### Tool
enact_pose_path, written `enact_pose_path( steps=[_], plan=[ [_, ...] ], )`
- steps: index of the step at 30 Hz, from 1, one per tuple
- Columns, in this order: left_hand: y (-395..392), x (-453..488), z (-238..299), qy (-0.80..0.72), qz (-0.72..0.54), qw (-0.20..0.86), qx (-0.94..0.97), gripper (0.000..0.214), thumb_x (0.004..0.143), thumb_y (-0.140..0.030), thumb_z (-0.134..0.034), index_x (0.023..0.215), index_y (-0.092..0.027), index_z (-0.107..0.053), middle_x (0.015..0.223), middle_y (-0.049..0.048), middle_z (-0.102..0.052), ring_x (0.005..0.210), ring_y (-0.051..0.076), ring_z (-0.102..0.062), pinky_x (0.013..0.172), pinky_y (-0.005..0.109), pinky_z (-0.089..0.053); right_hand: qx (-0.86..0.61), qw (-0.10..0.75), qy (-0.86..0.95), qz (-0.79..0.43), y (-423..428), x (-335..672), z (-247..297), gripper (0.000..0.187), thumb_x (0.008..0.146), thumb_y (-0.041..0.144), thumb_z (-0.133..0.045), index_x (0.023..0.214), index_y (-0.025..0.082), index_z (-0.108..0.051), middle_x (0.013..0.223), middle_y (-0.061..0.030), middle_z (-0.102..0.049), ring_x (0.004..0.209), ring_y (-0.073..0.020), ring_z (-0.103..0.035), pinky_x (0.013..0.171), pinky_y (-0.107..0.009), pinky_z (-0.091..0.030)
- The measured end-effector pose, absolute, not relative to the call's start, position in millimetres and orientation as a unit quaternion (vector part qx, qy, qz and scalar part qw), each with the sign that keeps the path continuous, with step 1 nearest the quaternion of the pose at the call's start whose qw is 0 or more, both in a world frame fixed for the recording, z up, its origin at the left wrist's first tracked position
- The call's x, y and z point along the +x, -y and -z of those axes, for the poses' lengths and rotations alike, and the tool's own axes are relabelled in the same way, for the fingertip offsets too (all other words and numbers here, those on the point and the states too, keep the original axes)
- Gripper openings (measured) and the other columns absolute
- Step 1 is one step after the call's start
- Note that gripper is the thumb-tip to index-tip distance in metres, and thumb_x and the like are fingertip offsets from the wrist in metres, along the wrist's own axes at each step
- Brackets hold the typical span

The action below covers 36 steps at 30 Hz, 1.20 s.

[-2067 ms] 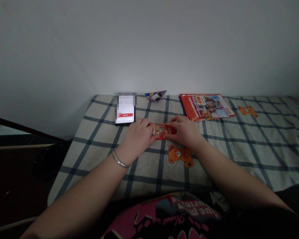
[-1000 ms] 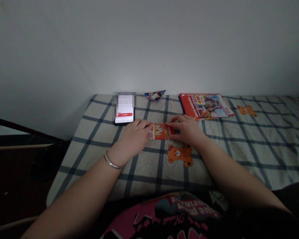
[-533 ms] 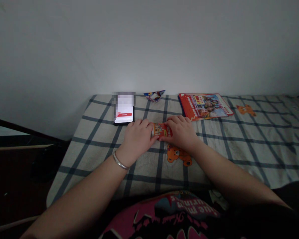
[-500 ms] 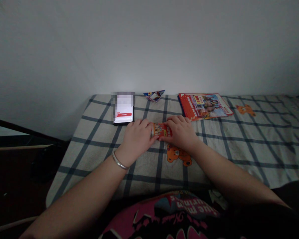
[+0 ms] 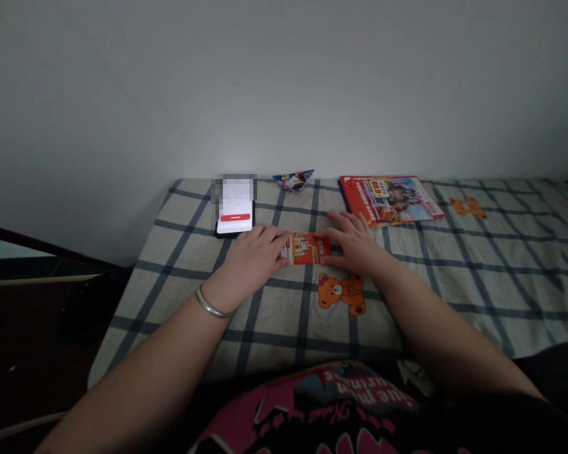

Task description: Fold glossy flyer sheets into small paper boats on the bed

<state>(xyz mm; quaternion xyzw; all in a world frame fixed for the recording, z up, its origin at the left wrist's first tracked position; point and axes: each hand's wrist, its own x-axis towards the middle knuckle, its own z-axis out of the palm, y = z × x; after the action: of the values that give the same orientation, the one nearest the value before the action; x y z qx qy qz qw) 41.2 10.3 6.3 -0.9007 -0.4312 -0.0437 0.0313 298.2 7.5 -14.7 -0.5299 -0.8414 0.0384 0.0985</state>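
A small red printed paper, folded into a strip, lies flat on the checked bedsheet. My left hand presses on its left end with the fingers spread flat. At the strip's right end my right hand lies palm down, fingertips on the paper. A silver bangle circles my left wrist. Neither hand lifts the paper off the sheet.
A lit phone lies beyond my left hand. A folded paper boat sits by the wall. A stack of red leaflets lies at the back right. The bed's left edge drops to a dark floor.
My right hand has slid off to the right, uncovering more of the red strip. My left hand has flattened on its left end. The paper stays in place.
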Motion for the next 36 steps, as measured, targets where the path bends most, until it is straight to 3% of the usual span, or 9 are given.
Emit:
enact_pose_path(
  steps=[4, 13, 18, 22, 25, 29, 32, 36],
  plan=[
    [-13.1, 36.3, -5.0, 0.419, 0.038, 0.028, -0.907, 0.05, 0.088, -0.029, -0.069, 0.134, -0.016, -0.054, 0.119, 0.0093, -0.061, 0.105, 0.026, -0.054, 0.088, 0.037, -0.045, -0.522, 0.074, 0.848, -0.059, -8.7, 304.5, 14.4, 0.055, 0.083, 0.049, -0.07, 0.135, 0.039, -0.057, 0.159, -0.0075, -0.03, 0.147, -0.0452, -0.018, 0.113, -0.07, -0.021],
    [-9.9, 32.3, -3.2, 0.404, 0.047, 0.013, -0.913, 0.044, 0.09, -0.022, -0.061, 0.134, -0.026, -0.056, 0.122, 0.0078, -0.058, 0.109, 0.026, -0.053, 0.09, 0.038, -0.044, -0.491, 0.104, 0.864, -0.043, -7.7, 305.2, 13.6, 0.056, 0.08, 0.044, -0.071, 0.134, 0.034, -0.06, 0.158, -0.0063, -0.034, 0.147, -0.0417, -0.021, 0.115, -0.066, -0.024],
    [-4.1, 38.9, -3.8, 0.422, 0.068, 0.011, -0.904, 0.041, 0.091, -0.034, -0.061, 0.131, -0.026, -0.058, 0.119, 0.0086, -0.059, 0.11, 0.027, -0.052, 0.092, 0.041, -0.044, -0.424, 0.15, 0.893, 0.014, -5.3, 294.8, 8.9, 0.041, 0.08, 0.04, -0.07, 0.118, 0.025, -0.07, 0.145, -0.0093, -0.052, 0.139, -0.037, -0.036, 0.114, -0.061, -0.028],
    [-1.2, 44.1, -3.1, 0.43, 0.072, 0.023, -0.9, 0.043, 0.088, -0.044, -0.065, 0.125, -0.023, -0.06, 0.12, 0.0098, -0.059, 0.11, 0.029, -0.052, 0.091, 0.042, -0.044, -0.374, 0.135, 0.917, 0.031, -0.1, 281.5, 4.3, 0.034, 0.085, 0.034, -0.064, 0.114, 0.016, -0.069, 0.133, -0.0107, -0.062, 0.127, -0.0311, -0.049, 0.113, -0.051, -0.034],
    [-0.2, 46.3, -3.0, 0.436, 0.071, 0.033, -0.896, 0.041, 0.088, -0.044, -0.064, 0.122, -0.022, -0.061, 0.119, 0.0107, -0.06, 0.109, 0.03, -0.052, 0.087, 0.042, -0.045, -0.361, 0.125, 0.923, 0.039, 2.3, 273.6, 3.1, 0.03, 0.089, 0.035, -0.061, 0.109, 0.015, -0.07, 0.123, -0.0102, -0.067, 0.115, -0.0278, -0.057, 0.112, -0.049, -0.035],
    [0.0, 47.8, -3.1, 0.424, 0.076, 0.049, -0.901, 0.04, 0.089, -0.043, -0.063, 0.121, -0.02, -0.06, 0.116, 0.0116, -0.06, 0.106, 0.03, -0.053, 0.084, 0.043, -0.045, -0.352, 0.125, 0.926, 0.055, 2.8, 267.0, 0.7, 0.021, 0.093, 0.03, -0.055, 0.099, 0.017, -0.071, 0.107, -0.0079, -0.073, 0.098, -0.0229, -0.064, 0.102, -0.043, -0.042],
    [-0.4, 49.5, -4.4, 0.427, 0.08, 0.053, -0.899, 0.044, 0.087, -0.044, -0.066, 0.122, -0.019, -0.059, 0.113, 0.012, -0.06, 0.104, 0.03, -0.053, 0.084, 0.042, -0.045, -0.353, 0.111, 0.927, 0.062, 3.2, 263.5, -1.7, 0.022, 0.093, 0.026, -0.051, 0.091, 0.016, -0.071, 0.096, -0.0075, -0.074, 0.088, -0.0213, -0.065, 0.083, -0.036, -0.048],
    [-1.4, 53.5, -7.9, 0.436, 0.069, 0.06, -0.895, 0.043, 0.085, -0.044, -0.067, 0.119, -0.018, -0.06, 0.106, 0.011, -0.061, 0.101, 0.03, -0.054, 0.08, 0.04, -0.045, -0.369, 0.106, 0.92, 0.079, 3.4, 261.2, -0.6, 0.02, 0.09, 0.019, -0.05, 0.087, 0.016, -0.069, 0.085, -0.006, -0.073, 0.077, -0.0189, -0.064, 0.067, -0.032, -0.043]
  ],
)
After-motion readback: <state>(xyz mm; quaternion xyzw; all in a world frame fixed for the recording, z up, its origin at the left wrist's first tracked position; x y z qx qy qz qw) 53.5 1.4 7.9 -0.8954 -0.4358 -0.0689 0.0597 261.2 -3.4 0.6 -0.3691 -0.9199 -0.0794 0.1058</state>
